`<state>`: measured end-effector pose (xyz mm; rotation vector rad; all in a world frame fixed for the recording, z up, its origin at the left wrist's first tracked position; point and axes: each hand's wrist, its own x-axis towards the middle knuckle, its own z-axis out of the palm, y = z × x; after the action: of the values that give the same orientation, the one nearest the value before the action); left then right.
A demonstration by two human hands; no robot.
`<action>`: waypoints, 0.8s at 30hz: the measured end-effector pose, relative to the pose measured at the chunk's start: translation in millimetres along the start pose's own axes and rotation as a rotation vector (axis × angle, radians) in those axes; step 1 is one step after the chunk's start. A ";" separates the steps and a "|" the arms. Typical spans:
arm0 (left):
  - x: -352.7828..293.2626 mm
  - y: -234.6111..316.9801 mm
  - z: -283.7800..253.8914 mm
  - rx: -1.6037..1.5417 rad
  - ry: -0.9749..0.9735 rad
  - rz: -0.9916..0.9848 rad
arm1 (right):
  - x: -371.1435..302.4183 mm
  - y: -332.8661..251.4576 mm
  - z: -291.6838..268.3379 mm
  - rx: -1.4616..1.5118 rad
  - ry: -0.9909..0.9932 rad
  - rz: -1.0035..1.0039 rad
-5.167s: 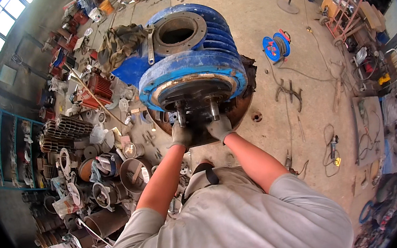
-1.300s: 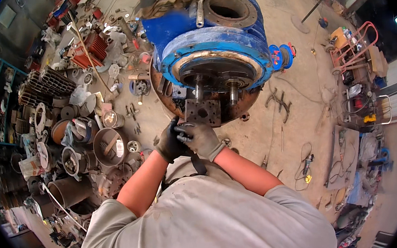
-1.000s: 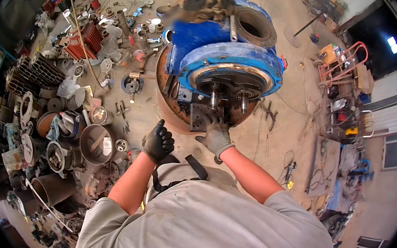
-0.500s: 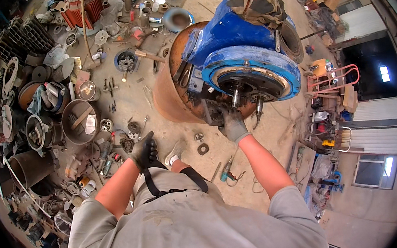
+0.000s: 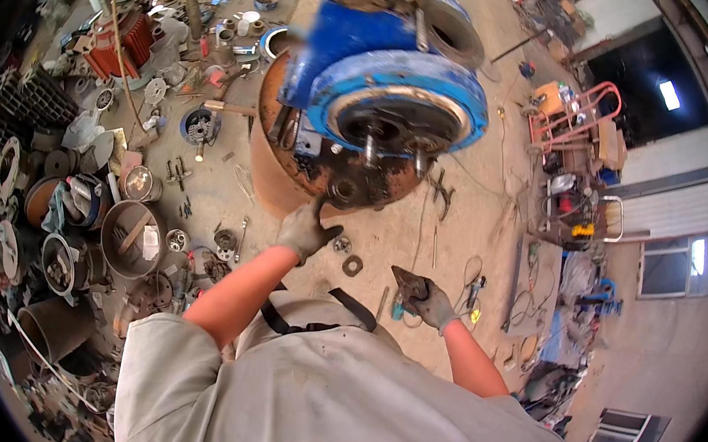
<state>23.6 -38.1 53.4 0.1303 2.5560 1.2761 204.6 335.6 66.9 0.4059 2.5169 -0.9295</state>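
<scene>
On the rusty steel drum's rim (image 5: 280, 186), the gloved left hand (image 5: 304, 231) rests flat, fingers spread, for support — the gloved right hand (image 5: 428, 300) grips a dark square metal plate (image 5: 408, 283), carried clear of the large blue cast-iron pump housing (image 5: 373, 79).

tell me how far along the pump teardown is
Looks partway. The dark plate is off the pump and held low in the right hand. The left hand rests on the rusty drum rim. The studs stand bare; the blue casing looks assembled, so more stripping probably remains.
</scene>
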 end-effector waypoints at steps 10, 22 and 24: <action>84.1 32.2 60.4 0.802 -0.146 0.241 | -153.0 273.8 140.6 0.884 0.302 0.979; 101.8 60.4 66.7 0.950 -0.295 0.197 | -183.1 303.8 119.4 2.026 0.514 0.399; 97.0 68.9 63.1 0.942 -0.323 0.174 | -167.5 278.8 89.2 2.061 0.461 0.345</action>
<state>-54.0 71.9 51.9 0.6835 2.6468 -0.0226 489.0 459.7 -65.2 1.5303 0.5971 -3.0153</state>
